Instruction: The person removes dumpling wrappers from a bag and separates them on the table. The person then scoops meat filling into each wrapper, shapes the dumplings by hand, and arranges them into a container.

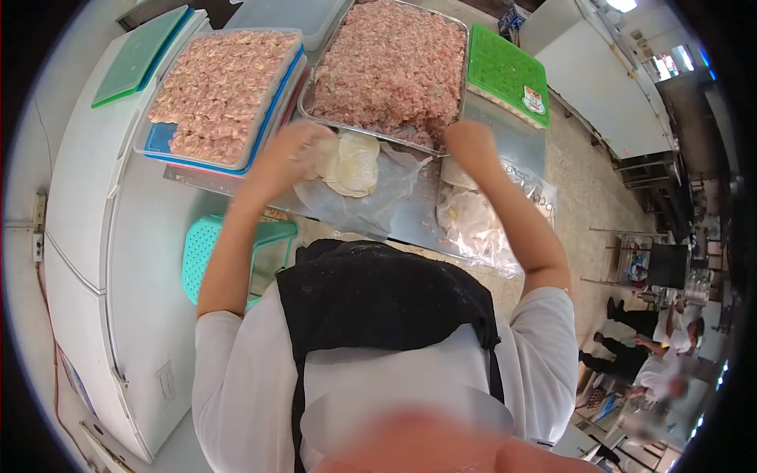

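My left hand is at a stack of thin, round, pale wrappers lying on a clear plastic sheet. Motion smears its fingers, so their grip is unclear. At the near right corner of a metal tray heaped with ground meat, my right hand is closed, and whatever it holds is hidden. To the left, a clear plastic container holds rows of small meat-filled dumplings, with a bare blue patch at its near left corner.
A green-lidded box stands right of the tray. Plastic bags of wrappers lie at the table's right edge. A turquoise stool is below, beside a white freezer. Other people are far off at right.
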### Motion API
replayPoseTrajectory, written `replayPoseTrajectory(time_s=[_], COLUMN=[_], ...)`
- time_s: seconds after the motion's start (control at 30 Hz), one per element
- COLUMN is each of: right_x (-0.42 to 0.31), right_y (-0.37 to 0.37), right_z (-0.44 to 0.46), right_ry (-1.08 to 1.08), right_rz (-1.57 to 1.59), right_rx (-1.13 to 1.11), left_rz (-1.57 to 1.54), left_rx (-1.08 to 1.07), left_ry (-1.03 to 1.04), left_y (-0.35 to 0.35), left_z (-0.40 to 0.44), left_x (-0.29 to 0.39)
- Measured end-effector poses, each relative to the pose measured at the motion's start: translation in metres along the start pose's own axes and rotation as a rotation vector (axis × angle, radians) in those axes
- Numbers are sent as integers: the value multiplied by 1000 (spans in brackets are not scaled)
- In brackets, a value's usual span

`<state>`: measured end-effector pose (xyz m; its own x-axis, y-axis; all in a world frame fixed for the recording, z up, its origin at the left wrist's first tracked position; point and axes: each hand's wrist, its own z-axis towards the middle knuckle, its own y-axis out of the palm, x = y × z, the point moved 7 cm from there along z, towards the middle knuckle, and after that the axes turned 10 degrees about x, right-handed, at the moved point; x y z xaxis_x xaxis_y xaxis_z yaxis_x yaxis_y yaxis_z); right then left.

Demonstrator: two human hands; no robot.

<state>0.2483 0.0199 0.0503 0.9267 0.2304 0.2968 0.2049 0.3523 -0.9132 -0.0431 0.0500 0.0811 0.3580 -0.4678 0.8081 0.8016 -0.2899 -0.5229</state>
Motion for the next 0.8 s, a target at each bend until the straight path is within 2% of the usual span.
replayPoseTrajectory(time_s=[0.07, 0.1, 0.17, 0.2, 0.27, 0.3, 0.37, 0.4, 0.43, 0.53, 0.67, 0.73, 0.8], right_x=[-19, -22, -8, 16, 49, 62, 63, 40, 18, -18, 33, 54, 29], right_y=[-16, -20, -35, -46, -42, -35, -21, -12, -10, -20, -11, -9, -3], right_z=[-10, -15, -12, -4, 7, 11, 9, 2, -5, -20, -1, 7, 0], right_ry=[-47, -89, -139, -85, -40, -12, 13, -56, -122, -145, -171, -49, -65], right_rz=[32, 65, 101, 78, 62, 8, -39, 65, 166, 164, 145, 16, 79], right_rx=[-40, -68, -98, -115, -129, -128, -124, -82, -41, -46, -80, -201, -124], left_rz=[96, 98, 423, 425, 183, 188, 212, 353, 356, 394, 264, 237, 331], left_rx=[-79, -80, 129, 130, 204, 205, 418, 402, 400, 319, 316, 279, 312], left_ry=[141, 132, 286, 275, -134, -148, -149, -87, -91, -33, 104, 137, 172], left_y=[62, 80, 98, 101, 80, 80, 65, 65, 68, 95, 113, 114, 103], left_z=[4, 2, 0, -3, -10, -16, -24, -26, -28, -30, -25, -22, -24], left_x=[-11, -24, -34, -44, -88, -93, -96, -91, -83, -51, -44, -46, -42])
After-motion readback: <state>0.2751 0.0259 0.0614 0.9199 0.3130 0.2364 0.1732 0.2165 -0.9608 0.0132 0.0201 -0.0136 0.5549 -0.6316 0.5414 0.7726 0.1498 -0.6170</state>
